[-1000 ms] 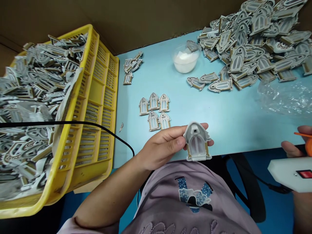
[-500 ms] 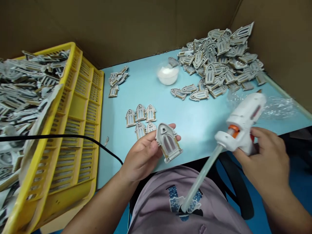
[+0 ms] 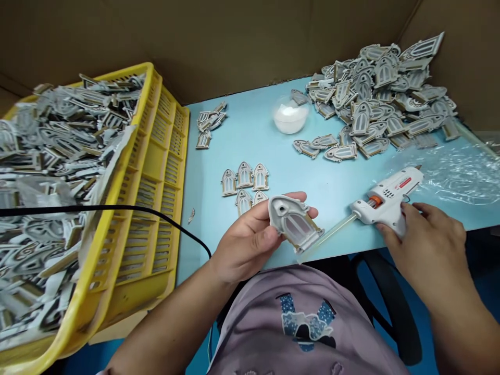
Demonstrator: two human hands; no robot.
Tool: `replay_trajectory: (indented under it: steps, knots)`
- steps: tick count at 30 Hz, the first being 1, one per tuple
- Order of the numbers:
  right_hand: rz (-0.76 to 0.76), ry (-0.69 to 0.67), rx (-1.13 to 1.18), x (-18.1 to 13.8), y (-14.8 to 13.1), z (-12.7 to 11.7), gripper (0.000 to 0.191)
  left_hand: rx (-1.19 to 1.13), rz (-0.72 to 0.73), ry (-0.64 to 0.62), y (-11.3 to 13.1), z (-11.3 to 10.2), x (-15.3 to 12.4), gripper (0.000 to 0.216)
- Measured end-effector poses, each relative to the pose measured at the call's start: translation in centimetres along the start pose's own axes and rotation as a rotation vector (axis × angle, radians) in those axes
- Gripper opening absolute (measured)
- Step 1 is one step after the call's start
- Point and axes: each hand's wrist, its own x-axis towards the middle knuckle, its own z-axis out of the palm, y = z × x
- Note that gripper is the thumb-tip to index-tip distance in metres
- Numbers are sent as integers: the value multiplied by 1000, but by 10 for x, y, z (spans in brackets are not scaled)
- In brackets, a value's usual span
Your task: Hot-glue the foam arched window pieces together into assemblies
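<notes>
My left hand holds a small arched window ornament, white and grey with tan edges, tilted between thumb and fingers. At the right side of the table, my right hand has its thumb and fingers around the handle of a white glue gun. The gun lies low over the tabletop, its nozzle toward the far right. From its back a long clear glue stick reaches toward the ornament. Beyond my left hand sit several similar window ornaments in two rows, the nearer row partly hidden by that hand.
A yellow crate full of window pieces stands at the left, a black cable crossing it. A bowl of white material stands at the back, beside a large ornament pile. Clear plastic wrap lies at the right.
My right hand has lowered the glue gun to the tabletop, and its glue stick has swung up from over my lap. My left hand has tilted the ornament. The view has shifted left.
</notes>
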Motion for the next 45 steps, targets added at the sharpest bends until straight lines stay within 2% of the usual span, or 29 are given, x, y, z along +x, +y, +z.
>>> replay_trajectory:
  steps: [3,7,9,10,13,16,19,22,26,28,36,45]
  knots:
    - [-26,11,10,4,-4,-10,59,22,24,-20,0,-2,0,40]
    - [5,171,112,9,-33,-50,46,19,22,-41,-2,-2,0,43]
    - [-98,179,302,9,-56,-76,32,12,9,-38,-4,-2,0,44]
    - [-212,241,402,10,-67,-88,30,8,4,-34,-5,-1,0,45]
    - [-485,202,636,11,-88,-109,37,11,-1,-28,-9,0,0,46]
    - [-583,85,668,11,-90,-108,45,23,18,-25,-12,3,-1,46]
    - [-578,43,680,11,-86,-102,45,54,56,-14,-11,6,-2,47]
    - [-532,70,720,12,-91,-101,33,136,109,-6,-9,9,-3,48]
    - [-385,64,850,16,-108,-106,14,277,185,-23,-6,13,-3,49]
    - [-323,54,900,16,-113,-107,11,322,213,-15,-6,15,-3,49]
    - [-351,69,921,17,-113,-102,13,351,286,14,-12,17,-4,50]
    - [-309,110,953,17,-121,-96,24,331,261,62,-17,20,-8,48]
